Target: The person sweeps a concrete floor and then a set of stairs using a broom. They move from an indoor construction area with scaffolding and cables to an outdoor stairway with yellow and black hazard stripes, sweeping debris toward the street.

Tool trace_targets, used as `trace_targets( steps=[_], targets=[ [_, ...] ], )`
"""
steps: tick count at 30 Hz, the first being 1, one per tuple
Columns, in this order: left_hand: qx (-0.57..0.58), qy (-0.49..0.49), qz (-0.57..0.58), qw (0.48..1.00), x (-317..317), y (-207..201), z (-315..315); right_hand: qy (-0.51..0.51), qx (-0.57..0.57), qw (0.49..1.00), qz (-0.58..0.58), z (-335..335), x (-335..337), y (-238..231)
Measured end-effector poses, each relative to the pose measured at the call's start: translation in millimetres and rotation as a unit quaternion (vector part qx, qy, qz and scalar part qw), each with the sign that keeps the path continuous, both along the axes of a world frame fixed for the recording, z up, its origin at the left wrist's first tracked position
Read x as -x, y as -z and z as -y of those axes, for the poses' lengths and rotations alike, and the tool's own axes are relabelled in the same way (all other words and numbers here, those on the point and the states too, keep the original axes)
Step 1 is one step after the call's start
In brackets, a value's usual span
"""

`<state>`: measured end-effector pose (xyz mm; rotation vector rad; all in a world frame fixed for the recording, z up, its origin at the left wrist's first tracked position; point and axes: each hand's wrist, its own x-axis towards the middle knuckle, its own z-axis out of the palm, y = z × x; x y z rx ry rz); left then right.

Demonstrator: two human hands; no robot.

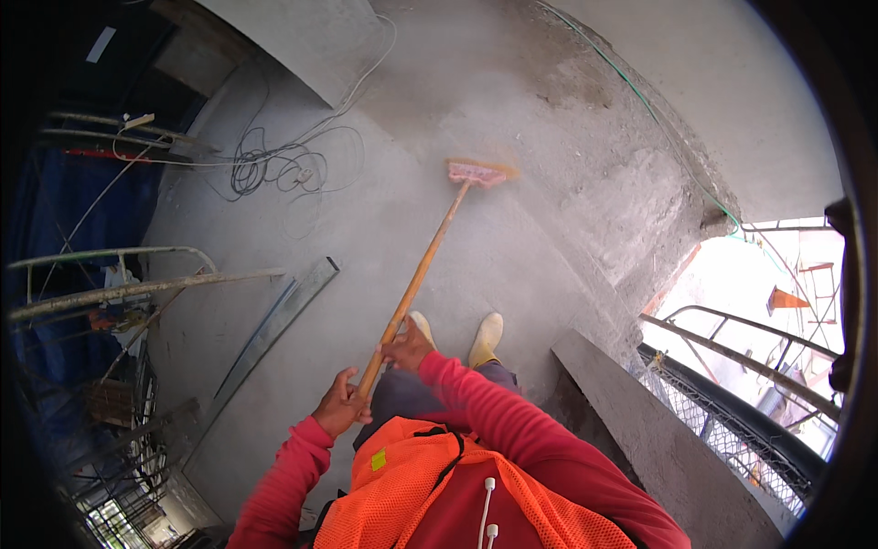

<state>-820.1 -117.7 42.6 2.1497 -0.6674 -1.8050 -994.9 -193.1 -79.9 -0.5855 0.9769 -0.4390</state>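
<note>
A push broom (427,256) with a long wooden handle reaches away from me over the dusty floor. Its pinkish head (476,173), edged with tan bristles, rests on the concrete ahead. My right hand (409,349) is closed round the handle in front of my body. Lower down, close to the handle's near end, my left hand (341,405) holds it loosely with fingers curled and partly apart. Both arms wear red sleeves, and an orange mesh vest covers my front.
Coiled cables (261,169) lie on the floor at the far left. A long metal channel (274,325) lies left of me, near scaffold rails (137,291). Right, a rough concrete ledge (640,215) carries a green hose (640,96). An opening with railings (750,352) lies beyond.
</note>
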Motion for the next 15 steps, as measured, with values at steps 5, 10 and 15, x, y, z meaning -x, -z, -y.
trace_targets(
  steps=[5,10,15],
  targets=[
    [0.044,0.289,0.42,0.859,-115,7,-123,-0.384,0.179,0.904,0.053,-48,-80,55],
    [-0.07,0.186,0.433,0.879,-180,-38,-295,-0.383,0.157,0.866,-0.279,-50,-11,124],
    [-0.162,0.176,0.4,0.885,-215,-31,-350,-0.422,0.009,0.709,-0.564,-22,126,130]
  ],
)
